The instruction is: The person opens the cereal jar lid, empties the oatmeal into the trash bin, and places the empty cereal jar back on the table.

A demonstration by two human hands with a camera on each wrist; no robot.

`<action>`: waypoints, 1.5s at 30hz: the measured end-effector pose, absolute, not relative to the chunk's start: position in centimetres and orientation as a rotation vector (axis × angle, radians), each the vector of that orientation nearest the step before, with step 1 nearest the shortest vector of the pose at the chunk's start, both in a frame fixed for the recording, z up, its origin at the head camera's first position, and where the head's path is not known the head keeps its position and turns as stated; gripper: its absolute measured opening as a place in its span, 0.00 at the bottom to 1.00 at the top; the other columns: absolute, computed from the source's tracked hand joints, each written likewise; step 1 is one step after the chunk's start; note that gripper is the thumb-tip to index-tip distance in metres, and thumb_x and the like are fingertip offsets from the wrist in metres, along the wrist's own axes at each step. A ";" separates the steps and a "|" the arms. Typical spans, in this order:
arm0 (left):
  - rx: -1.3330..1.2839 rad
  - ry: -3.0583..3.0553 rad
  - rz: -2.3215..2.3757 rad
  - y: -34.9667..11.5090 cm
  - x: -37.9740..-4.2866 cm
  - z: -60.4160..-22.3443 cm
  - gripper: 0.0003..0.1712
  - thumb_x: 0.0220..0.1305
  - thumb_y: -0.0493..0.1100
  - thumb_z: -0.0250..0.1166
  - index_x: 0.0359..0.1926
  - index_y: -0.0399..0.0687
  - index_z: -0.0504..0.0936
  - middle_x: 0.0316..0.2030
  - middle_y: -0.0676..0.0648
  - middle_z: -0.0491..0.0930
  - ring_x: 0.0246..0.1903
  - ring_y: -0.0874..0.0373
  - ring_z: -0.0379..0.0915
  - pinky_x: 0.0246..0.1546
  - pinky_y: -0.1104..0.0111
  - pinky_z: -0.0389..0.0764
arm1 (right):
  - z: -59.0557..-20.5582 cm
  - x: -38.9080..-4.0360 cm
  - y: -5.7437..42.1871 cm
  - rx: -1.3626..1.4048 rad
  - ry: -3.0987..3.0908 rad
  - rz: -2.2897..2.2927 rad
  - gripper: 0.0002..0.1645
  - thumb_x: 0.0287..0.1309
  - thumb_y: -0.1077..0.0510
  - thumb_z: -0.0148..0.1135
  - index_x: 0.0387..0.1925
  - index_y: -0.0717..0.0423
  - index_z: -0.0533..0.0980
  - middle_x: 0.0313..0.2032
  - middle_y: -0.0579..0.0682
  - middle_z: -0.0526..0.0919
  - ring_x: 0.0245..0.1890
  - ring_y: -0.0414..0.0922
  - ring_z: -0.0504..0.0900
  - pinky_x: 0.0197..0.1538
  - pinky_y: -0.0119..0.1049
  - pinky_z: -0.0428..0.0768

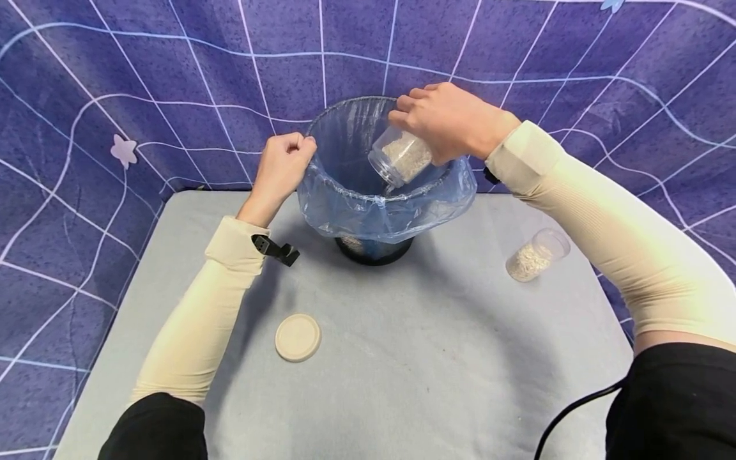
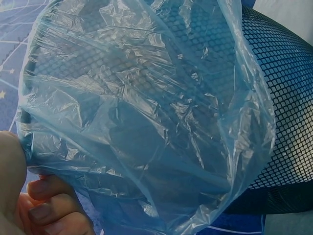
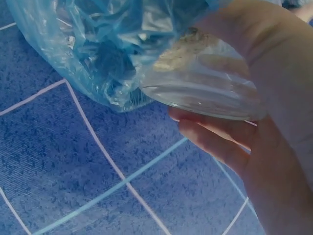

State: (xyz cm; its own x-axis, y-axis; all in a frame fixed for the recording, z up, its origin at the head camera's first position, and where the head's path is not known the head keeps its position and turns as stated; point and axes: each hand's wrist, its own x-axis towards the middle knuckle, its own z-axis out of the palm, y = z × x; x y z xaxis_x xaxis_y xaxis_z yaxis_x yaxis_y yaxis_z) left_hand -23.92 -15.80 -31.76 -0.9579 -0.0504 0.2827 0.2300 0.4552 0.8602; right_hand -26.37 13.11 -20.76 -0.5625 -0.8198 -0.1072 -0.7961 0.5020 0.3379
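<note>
A black mesh wastebasket (image 1: pixel 374 252) lined with a blue plastic bag (image 1: pixel 368 220) stands at the back of the table. With curled fingers my left hand (image 1: pixel 284 160) pinches the bag-covered rim on the left; the left wrist view shows the thumb and fingers at the bag's edge. My right hand (image 1: pixel 445 118) grips a clear jar (image 1: pixel 405 156) of pale flakes over the basket's right side. The jar tilts with its mouth down and to the left, and some flakes are at its mouth. In the right wrist view the jar's base (image 3: pixel 205 105) sits between thumb and fingers.
A second clear jar (image 1: pixel 537 255), partly filled with pale flakes, is on the right of the table (image 1: pixel 391 383). A round cream lid (image 1: pixel 298 337) lies at the front left. Purple-blue cloth (image 1: pixel 230 70) hangs behind, and a black cable (image 1: pixel 575 409) runs at lower right.
</note>
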 end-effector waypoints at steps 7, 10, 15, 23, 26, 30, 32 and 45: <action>-0.155 -2.445 -1.505 -15.8 -23.9 -31.7 0.24 0.72 0.49 0.60 0.17 0.55 0.66 0.15 0.61 0.60 0.23 0.59 0.59 0.28 0.66 0.59 | -20.8 -26.4 13.2 1.434 -2.674 -0.564 0.47 0.39 0.67 0.74 0.66 0.68 0.72 0.55 0.69 0.80 0.57 0.68 0.79 0.63 0.61 0.77; -0.156 -2.444 -1.507 -15.8 -23.9 -31.7 0.24 0.72 0.49 0.60 0.17 0.54 0.66 0.15 0.61 0.60 0.23 0.59 0.59 0.28 0.66 0.59 | -20.8 -26.4 13.1 1.436 -2.668 -0.581 0.47 0.38 0.67 0.75 0.66 0.68 0.71 0.54 0.68 0.80 0.56 0.67 0.79 0.62 0.61 0.77; -0.149 -2.441 -1.510 -15.8 -23.9 -31.6 0.24 0.72 0.49 0.60 0.17 0.55 0.66 0.15 0.61 0.60 0.23 0.59 0.59 0.28 0.66 0.59 | -20.8 -26.5 13.1 1.444 -2.666 -0.593 0.46 0.39 0.68 0.73 0.67 0.68 0.71 0.55 0.69 0.80 0.56 0.67 0.79 0.62 0.61 0.77; -0.144 -2.434 -1.510 -16.0 -23.8 -31.7 0.25 0.73 0.49 0.60 0.16 0.55 0.65 0.14 0.61 0.59 0.22 0.60 0.58 0.27 0.66 0.58 | -20.8 -26.5 13.0 1.453 -2.662 -0.571 0.48 0.38 0.66 0.77 0.66 0.69 0.72 0.55 0.69 0.80 0.57 0.68 0.79 0.62 0.61 0.77; -0.143 -2.440 -1.503 -16.0 -23.8 -31.7 0.25 0.73 0.49 0.60 0.16 0.55 0.65 0.15 0.61 0.59 0.23 0.59 0.58 0.28 0.66 0.58 | -20.8 -26.4 12.9 1.455 -2.664 -0.560 0.47 0.38 0.67 0.76 0.66 0.69 0.72 0.55 0.69 0.80 0.57 0.68 0.79 0.62 0.62 0.77; -0.146 -2.444 -1.505 -16.1 -23.9 -31.7 0.25 0.72 0.49 0.60 0.17 0.54 0.65 0.15 0.60 0.59 0.23 0.59 0.57 0.28 0.66 0.58 | -20.8 -26.3 12.9 1.451 -2.660 -0.552 0.45 0.39 0.68 0.74 0.65 0.69 0.72 0.54 0.69 0.80 0.56 0.68 0.79 0.62 0.62 0.77; -0.150 -2.442 -1.510 -16.0 -23.9 -31.7 0.25 0.72 0.49 0.60 0.17 0.54 0.64 0.15 0.60 0.58 0.23 0.59 0.57 0.28 0.66 0.57 | -20.9 -26.2 13.0 1.447 -2.662 -0.550 0.45 0.39 0.68 0.74 0.65 0.69 0.72 0.55 0.69 0.80 0.56 0.68 0.79 0.62 0.62 0.77; -0.131 -2.445 -1.509 -16.0 -23.8 -31.7 0.26 0.72 0.49 0.60 0.16 0.55 0.64 0.14 0.62 0.58 0.23 0.59 0.58 0.29 0.67 0.58 | -21.0 -25.9 13.0 1.462 -2.641 -0.548 0.44 0.40 0.67 0.75 0.64 0.68 0.72 0.53 0.68 0.80 0.55 0.67 0.79 0.61 0.61 0.77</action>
State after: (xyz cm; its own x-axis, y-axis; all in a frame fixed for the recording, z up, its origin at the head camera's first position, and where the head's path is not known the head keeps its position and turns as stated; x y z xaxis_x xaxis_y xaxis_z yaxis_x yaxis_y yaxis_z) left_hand -23.84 -15.98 -31.70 -0.9608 -0.0617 0.2702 0.2139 0.4552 0.8643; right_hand -25.94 13.00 -21.04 -0.5436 -0.8325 -0.1070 -0.8063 0.4826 0.3421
